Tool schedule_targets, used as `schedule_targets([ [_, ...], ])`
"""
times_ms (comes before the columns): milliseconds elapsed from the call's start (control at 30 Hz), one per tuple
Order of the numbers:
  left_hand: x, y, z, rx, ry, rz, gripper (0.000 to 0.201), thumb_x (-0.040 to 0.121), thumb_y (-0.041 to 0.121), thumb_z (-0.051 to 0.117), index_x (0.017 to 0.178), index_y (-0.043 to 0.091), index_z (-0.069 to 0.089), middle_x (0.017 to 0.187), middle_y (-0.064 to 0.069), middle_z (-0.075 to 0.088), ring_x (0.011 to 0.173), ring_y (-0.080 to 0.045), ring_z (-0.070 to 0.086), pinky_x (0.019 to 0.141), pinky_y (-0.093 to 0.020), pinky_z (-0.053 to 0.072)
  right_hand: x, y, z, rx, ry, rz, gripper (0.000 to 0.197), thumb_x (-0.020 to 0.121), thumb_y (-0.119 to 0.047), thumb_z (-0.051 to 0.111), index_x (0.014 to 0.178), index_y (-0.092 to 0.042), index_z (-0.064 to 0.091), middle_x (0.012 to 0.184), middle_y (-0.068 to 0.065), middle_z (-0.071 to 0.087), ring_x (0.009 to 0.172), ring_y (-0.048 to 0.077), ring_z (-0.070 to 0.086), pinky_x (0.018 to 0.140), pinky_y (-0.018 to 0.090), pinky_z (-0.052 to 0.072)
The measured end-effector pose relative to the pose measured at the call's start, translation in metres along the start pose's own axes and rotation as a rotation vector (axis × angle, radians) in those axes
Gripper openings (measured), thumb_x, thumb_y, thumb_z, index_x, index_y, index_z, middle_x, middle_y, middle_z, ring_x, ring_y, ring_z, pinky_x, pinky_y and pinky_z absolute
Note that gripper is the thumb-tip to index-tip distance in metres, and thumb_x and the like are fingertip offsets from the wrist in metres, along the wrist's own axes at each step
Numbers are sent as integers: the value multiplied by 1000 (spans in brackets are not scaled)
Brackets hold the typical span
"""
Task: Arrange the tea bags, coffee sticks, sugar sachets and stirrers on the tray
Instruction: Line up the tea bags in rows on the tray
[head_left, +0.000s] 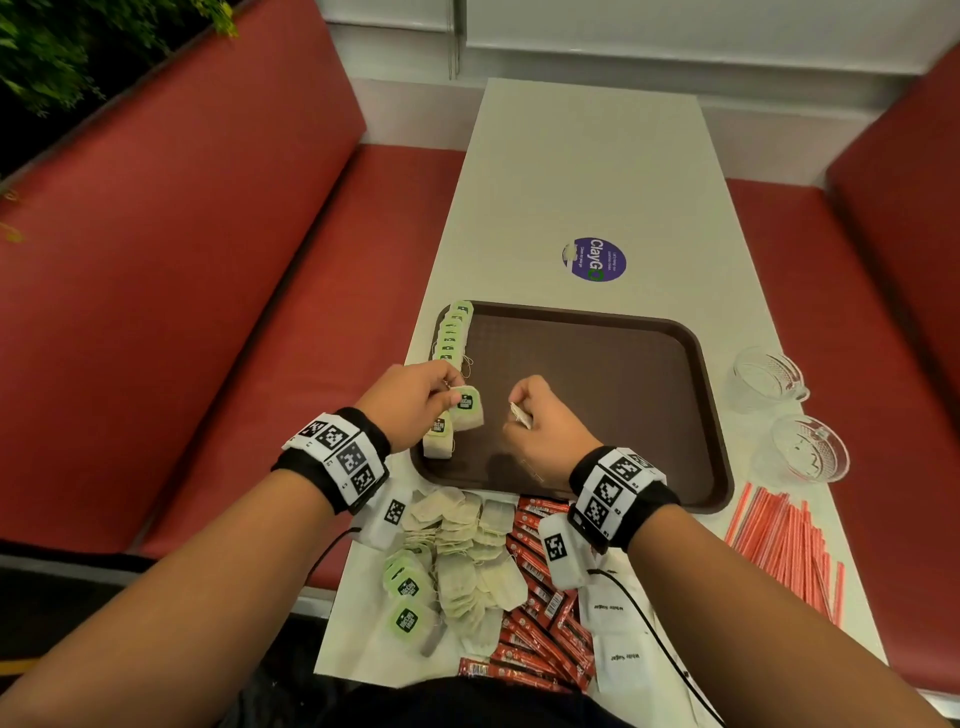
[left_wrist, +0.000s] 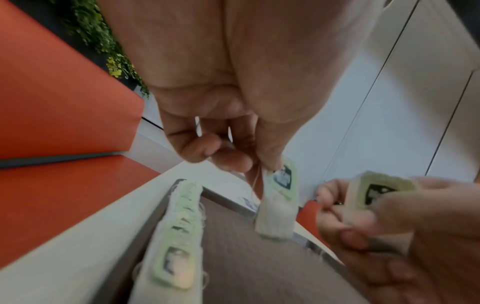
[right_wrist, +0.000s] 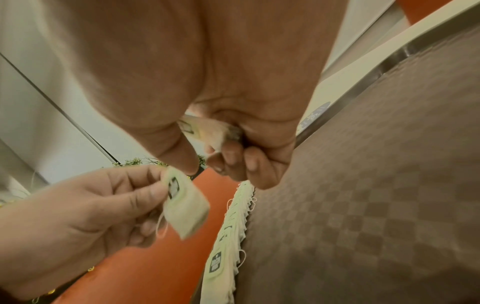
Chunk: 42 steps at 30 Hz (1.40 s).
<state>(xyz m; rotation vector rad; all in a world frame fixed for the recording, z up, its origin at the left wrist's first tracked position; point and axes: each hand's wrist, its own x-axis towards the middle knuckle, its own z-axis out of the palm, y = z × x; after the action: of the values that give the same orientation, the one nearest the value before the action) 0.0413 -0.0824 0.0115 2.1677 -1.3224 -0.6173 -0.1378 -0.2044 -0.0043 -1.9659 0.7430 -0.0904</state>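
While left hand (head_left: 415, 397) pinches tea bag (head_left: 466, 409) above tray (head_left: 623, 374) near-left corner, right hand (head_left: 545, 421) curls round second bag (head_left: 520, 414). Risk: dangling strings snag overlapped row (head_left: 453, 332) along left rim, dragging it askew. Head view shows loose pile (head_left: 467, 561) on worktop (head_left: 587, 171); wrist views don't.

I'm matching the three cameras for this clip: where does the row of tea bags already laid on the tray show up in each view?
Head: row of tea bags along the tray's left rim, beyond the left hand.
Left wrist: row at lower left, running up the frame along the tray edge.
Right wrist: row at bottom centre, below the right hand.
Shared landmark: the brown tray's left rim, with the red bench seat beside it.
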Motion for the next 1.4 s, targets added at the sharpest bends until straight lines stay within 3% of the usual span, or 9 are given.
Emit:
schedule_targets([
  [167, 2, -21, 10, 163, -192, -169, 4, 96, 28, 62, 99, 26, 64, 85, 6, 66, 76, -11, 60, 69, -26, 44, -2, 5, -5, 22, -17, 58, 13, 96, -19, 51, 92, -22, 39, 73, 7, 52, 56, 21, 46, 56, 36, 41],
  [333, 5, -36, 21, 273, -170, -229, 12, 92, 30, 67, 102, 24, 67, 97, 3, 68, 92, -18, 62, 84, -31, 50, -5, 2, -9, -57, -20, 47, 5, 96, -17, 52, 93, -13, 54, 75, 1, 57, 63, 19, 51, 62, 30, 42],
  [500, 5, -33, 27, 317, -93, -188, 29, 82, 38, 76, 104, 28, 59, 100, 5, 57, 92, -17, 57, 81, -33, 48, -7, 2, -10, -50, -33, 50, 1, 94, -14, 56, 93, -15, 56, 79, 1, 58, 66, 20, 54, 65, 32, 46],
  [633, 3, -30, 34, 401, -257, -107, 38, 73, 44, 82, 101, 32, 59, 99, 9, 50, 90, -14, 54, 77, -29, 44, -5, 3, -7, -84, -31, 45, 6, 92, -15, 58, 97, -18, 59, 83, -1, 61, 70, 18, 57, 65, 30, 46],
  [833, 5, -33, 27, 428, -283, -98, 34, 78, 48, 77, 103, 31, 62, 99, 8, 49, 91, -15, 55, 76, -29, 43, -4, 2, -2, -70, -68, 48, 9, 94, -14, 59, 102, -16, 60, 87, 7, 70, 59, 18, 63, 56, 32, 54],
  [933, 1, -22, 19, 244, -175, -5, 25, 90, 49, 64, 97, 25, 66, 94, 9, 58, 84, -10, 55, 77, -31, 45, -4, 1, 1, -94, -67, 30, 8, 95, -15, 60, 103, -18, 61, 83, 1, 70, 60, 17, 67, 58, 30, 56],
  [1067, -10, 7, 6, -90, -80, 118, 16, 88, 40, 70, 93, 25, 70, 80, 14, 60, 61, 2, 47, 60, -13, 37, -1, 0, 8, -97, -60, -22, 7, 93, -18, 65, 91, -24, 61, 76, -3, 68, 61, 14, 65, 60, 33, 56],
  [1200, -11, 14, 8, 4, -86, 216, 8, 89, 27, 72, 96, 24, 71, 72, 16, 57, 65, 4, 50, 60, -8, 33, 2, -3, 15, -117, -58, -64, 9, 91, -25, 68, 89, -23, 60, 74, -7, 64, 61, 8, 59, 57, 24, 46],
  [1400, -7, -8, 2, 18, 18, 36, 5, 94, 26, 65, 98, 24, 66, 80, 11, 62, 75, -9, 59, 71, -25, 44, -5, 2, 9, -169, -162, -12, 24, 84, -27, 78, 103, -22, 63, 91, -10, 69, 80, 4, 62, 79, 26, 52],
])
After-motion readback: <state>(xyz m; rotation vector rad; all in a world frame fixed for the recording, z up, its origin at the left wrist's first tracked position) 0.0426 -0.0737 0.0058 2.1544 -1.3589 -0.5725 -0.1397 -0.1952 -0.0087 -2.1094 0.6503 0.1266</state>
